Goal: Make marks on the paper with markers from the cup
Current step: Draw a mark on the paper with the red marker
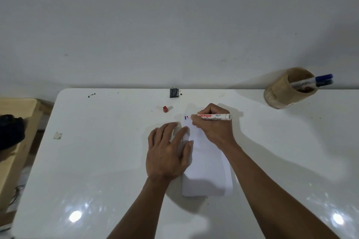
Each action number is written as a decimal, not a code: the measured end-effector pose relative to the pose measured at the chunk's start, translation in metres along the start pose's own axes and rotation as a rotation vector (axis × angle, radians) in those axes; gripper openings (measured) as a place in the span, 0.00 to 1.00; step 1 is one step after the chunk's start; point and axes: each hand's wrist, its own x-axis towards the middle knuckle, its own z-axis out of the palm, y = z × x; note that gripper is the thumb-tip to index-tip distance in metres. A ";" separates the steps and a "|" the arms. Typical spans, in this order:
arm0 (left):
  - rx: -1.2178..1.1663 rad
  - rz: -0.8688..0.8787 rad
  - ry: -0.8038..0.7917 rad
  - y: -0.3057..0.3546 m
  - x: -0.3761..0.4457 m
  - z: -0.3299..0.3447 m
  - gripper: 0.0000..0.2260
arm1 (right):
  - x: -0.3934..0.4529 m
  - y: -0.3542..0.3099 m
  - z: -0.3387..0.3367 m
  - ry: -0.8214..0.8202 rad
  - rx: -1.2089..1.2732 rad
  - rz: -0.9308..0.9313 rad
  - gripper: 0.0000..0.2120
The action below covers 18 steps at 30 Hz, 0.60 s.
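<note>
A narrow white sheet of paper [207, 172] lies lengthwise on the white table [97, 161]. My right hand [212, 127] grips a red marker [211, 117], its tip touching the paper's far left corner beside a short dark mark [185, 117]. My left hand [168, 152] lies flat, fingers spread, pressing the paper's left edge. The marker's red cap [165, 109] stands on the table beyond my left hand. A brown cup [287, 89] at the far right holds two markers with blue caps [312, 82].
A small black object [174, 93] sits at the table's far edge against the white wall. A scrap of tape [57, 135] is stuck to the table's left part. A wooden bench [17, 122] with a dark item stands left of the table.
</note>
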 end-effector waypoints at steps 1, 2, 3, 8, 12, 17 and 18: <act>0.002 0.002 0.001 0.000 0.000 0.000 0.19 | 0.000 -0.001 0.000 -0.006 -0.013 -0.006 0.10; 0.004 0.006 0.002 0.000 0.000 0.000 0.19 | 0.000 -0.001 0.000 -0.010 -0.031 -0.011 0.10; 0.006 0.009 0.003 0.000 0.000 0.000 0.19 | 0.000 -0.002 0.000 -0.016 -0.044 -0.011 0.10; 0.006 0.007 0.010 0.000 0.000 0.001 0.19 | 0.000 -0.001 -0.002 -0.035 -0.096 -0.011 0.10; 0.008 0.016 0.039 0.000 -0.001 0.001 0.18 | 0.000 -0.001 -0.002 -0.037 -0.058 0.013 0.10; 0.009 0.018 0.037 0.000 -0.001 0.002 0.18 | 0.001 -0.002 -0.003 -0.042 -0.065 0.000 0.10; 0.007 0.019 0.040 -0.001 0.000 0.002 0.18 | 0.001 -0.001 -0.003 -0.042 -0.070 0.000 0.10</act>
